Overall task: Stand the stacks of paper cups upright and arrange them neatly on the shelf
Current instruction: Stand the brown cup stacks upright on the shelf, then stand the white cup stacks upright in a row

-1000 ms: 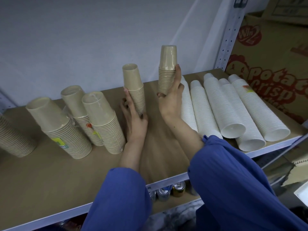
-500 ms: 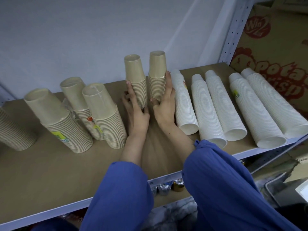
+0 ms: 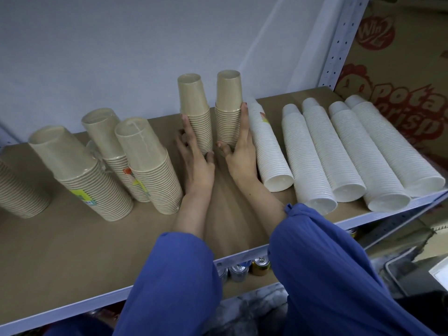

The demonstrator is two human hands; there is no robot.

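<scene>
Two short tan cup stacks stand upside down, side by side, at the middle back of the shelf [image 3: 72, 238]. My left hand [image 3: 196, 163] holds the left tan stack [image 3: 195, 110], fingers along its left side and thumb at its base. The right tan stack [image 3: 228, 100] is held the same way by my right hand [image 3: 241, 151], with fingers up its right side. Several long white cup stacks [image 3: 312, 151] lie on their sides to the right. Left of my hands, three wrapped tan stacks [image 3: 148, 163] stand upright, slightly leaning.
Another tan stack [image 3: 17, 190] shows partly at the left edge. A metal shelf post [image 3: 339, 44] and a printed cardboard box [image 3: 400, 69] bound the right end. Drink cans [image 3: 242, 270] stand on the shelf below. A white wall closes the back.
My right hand lowered its raised tan stack and set it on the shelf close beside the left-hand stack. Both hands have stayed on the stacks since.
</scene>
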